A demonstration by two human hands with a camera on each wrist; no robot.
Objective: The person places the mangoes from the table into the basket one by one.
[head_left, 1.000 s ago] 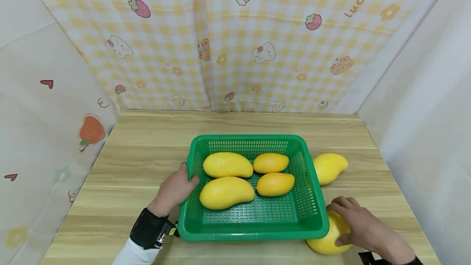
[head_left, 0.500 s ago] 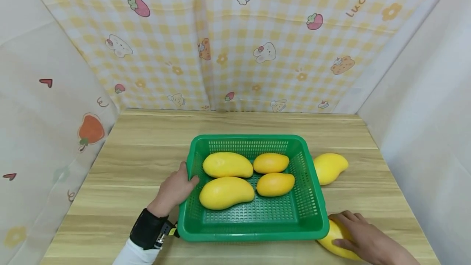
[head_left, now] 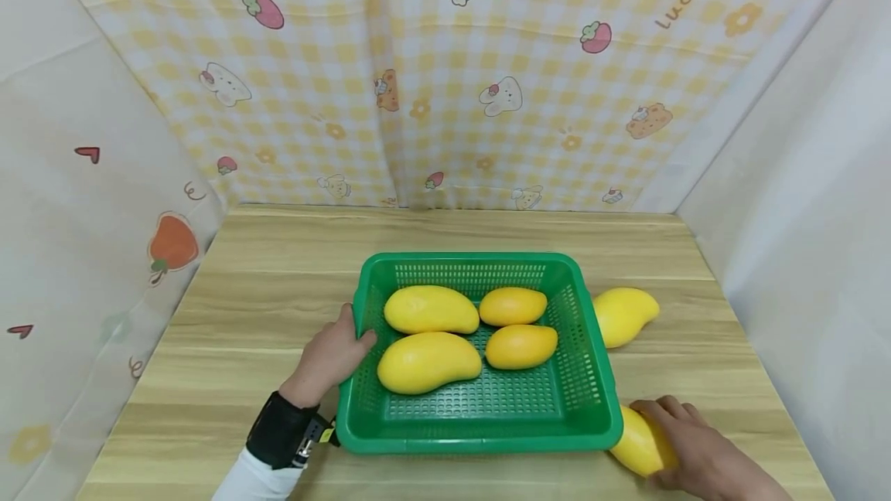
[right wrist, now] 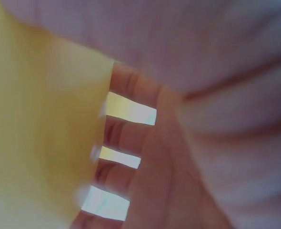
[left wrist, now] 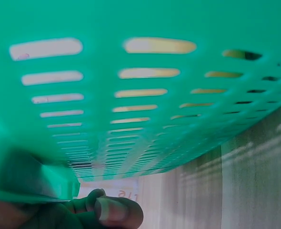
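My left hand grips the left rim of a green plastic basket, thumb over the inside edge. In the left wrist view the fingertips curl beneath the rim beside the slotted wall. Inside the basket lie two large yellow mangoes on the left and two smaller orange-yellow mangoes on the right. Off the basket's front right corner, my right hand holds another yellow mango, its fingers and thumb around it. The right wrist view shows that mango close up, against the spread fingers.
One more yellow mango lies on the wooden table just right of the basket, partly hidden by its wall. A checked, printed cloth hangs behind the table, with pale cloth at both sides.
My right hand and its mango have shifted a little right and toward the front, and the mango has turned in the grip. The left hand and basket have stayed put.
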